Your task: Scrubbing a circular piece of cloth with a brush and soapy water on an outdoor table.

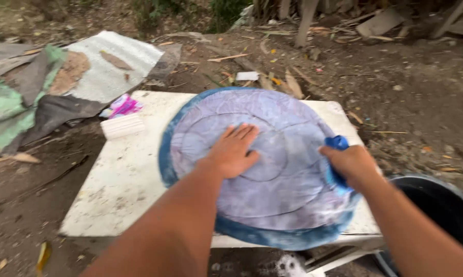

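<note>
On a white worktop [118,195] in a dirt yard, a round blue mat [272,169] lies flat and soapy, likely limp, heavy and slick; its overhanging near rim offers grip. My left hand [232,151] presses open at the mat's centre; my right hand [350,164] clamps a blue brush [338,143] at its right edge, a dark bucket [441,215] beyond.
</note>
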